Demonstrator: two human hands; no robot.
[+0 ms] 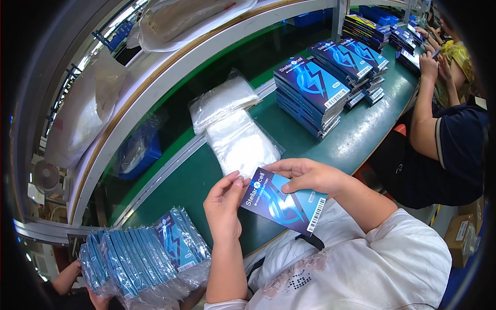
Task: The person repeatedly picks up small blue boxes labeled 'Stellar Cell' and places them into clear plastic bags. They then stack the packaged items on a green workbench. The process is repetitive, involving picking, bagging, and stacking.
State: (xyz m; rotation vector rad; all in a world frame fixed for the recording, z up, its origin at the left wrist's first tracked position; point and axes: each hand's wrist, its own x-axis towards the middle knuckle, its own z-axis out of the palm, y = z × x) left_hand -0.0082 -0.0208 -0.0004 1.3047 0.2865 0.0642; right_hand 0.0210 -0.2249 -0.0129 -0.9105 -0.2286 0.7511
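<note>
A flat blue battery box (284, 199) is tilted in front of my chest, its printed face up. My right hand (307, 175) grips its upper edge, thumb on the face and fingers behind. At the box's left corner, my left hand (225, 204) is closed in a pinch; whether box or film lies between its fingertips cannot be made out. Just beyond both hands lies a stack of clear plastic bags (240, 142), with a second bundle of bags (225, 101) behind it.
Tall stacks of blue boxes (307, 93) stand on the green table (356, 139) to the right. Bagged boxes (139, 253) crowd the lower left, beside another person's hand (72, 274). A co-worker's arm (426, 98) reaches in at right. A shelf (170, 57) overhangs the far side.
</note>
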